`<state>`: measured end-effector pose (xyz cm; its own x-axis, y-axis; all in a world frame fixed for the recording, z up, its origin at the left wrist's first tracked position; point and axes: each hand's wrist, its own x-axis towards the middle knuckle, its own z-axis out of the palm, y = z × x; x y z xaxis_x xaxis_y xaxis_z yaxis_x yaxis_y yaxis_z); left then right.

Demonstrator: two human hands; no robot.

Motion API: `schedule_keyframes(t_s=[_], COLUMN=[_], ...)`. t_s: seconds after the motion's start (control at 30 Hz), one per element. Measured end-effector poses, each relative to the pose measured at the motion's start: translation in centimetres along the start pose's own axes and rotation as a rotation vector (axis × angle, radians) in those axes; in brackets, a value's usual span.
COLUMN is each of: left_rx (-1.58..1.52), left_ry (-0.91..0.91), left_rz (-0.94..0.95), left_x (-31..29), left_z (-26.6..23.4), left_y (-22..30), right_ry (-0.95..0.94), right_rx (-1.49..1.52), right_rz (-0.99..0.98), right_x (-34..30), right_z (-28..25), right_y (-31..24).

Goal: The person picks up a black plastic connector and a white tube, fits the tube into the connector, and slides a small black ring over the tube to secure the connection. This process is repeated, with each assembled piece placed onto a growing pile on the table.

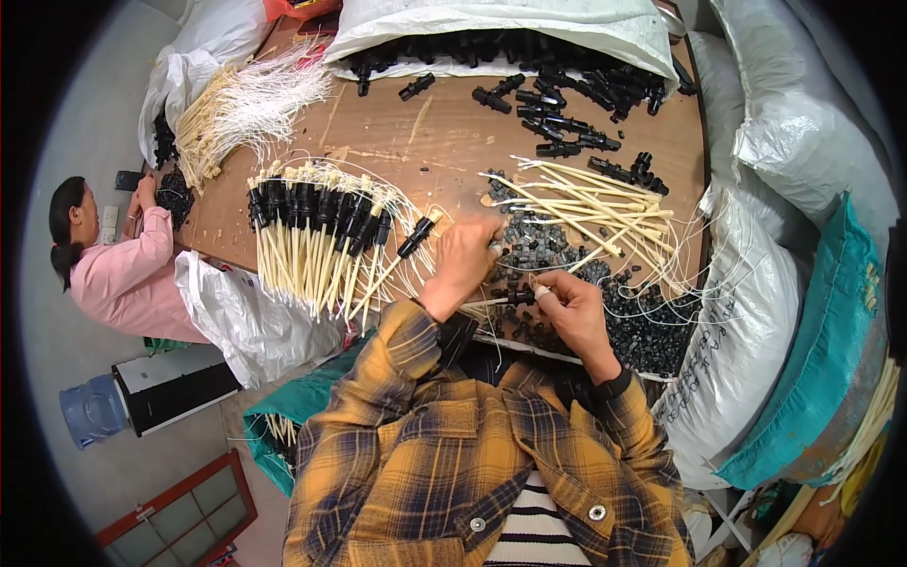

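My right hand [578,310] pinches a black plastic fitting [515,297] near the table's front edge. A thin cream rod [482,303] sticks out of the fitting toward the left. My left hand [463,257] is closed above a pile of small black plastic pieces [543,244]; whatever its fingertips may hold is hidden. White covers wrap a fingertip on each hand. Left of my left hand lies a row of cream rods fitted with black fittings [316,213], white strings trailing from them. Bare cream rods [595,208] with strings lie crosswise beyond my right hand.
Black fittings [557,113] spill from a white sack [501,24] at the back. A string-and-rod bundle [236,118] lies back left. Full sacks [756,331] crowd the right table edge. Small black pieces [652,326] are heaped front right. Another person [123,255] sits at the left.
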<state>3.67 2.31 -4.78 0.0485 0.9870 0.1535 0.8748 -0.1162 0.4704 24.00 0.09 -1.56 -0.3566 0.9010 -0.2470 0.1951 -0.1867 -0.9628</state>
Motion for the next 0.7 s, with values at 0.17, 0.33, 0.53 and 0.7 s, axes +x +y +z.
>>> schedule_keyframes(t_s=[0.17,0.33,0.53,0.7], left_rx=[-0.377,-1.115,-0.468,-0.449], left_ry=[-0.048,-0.168,-0.039,-0.026], left_rz=[-0.239,-0.247,0.249,0.271], left_x=[0.6,-1.4,-2.2,-2.6], left_z=[-1.6,-2.1,-3.2,-3.3], left_y=[-0.3,4.1,6.9,6.8], right_ry=[0.080,0.113,0.080,0.075], right_rx=[-0.042,-0.090,-0.093,-0.052], right_rz=[0.046,0.077,-0.043,0.032], right_x=[0.2,1.4,1.2,1.0], right_z=[-0.8,0.2,0.6,0.6], right_y=[0.9,0.5,2.6,1.4])
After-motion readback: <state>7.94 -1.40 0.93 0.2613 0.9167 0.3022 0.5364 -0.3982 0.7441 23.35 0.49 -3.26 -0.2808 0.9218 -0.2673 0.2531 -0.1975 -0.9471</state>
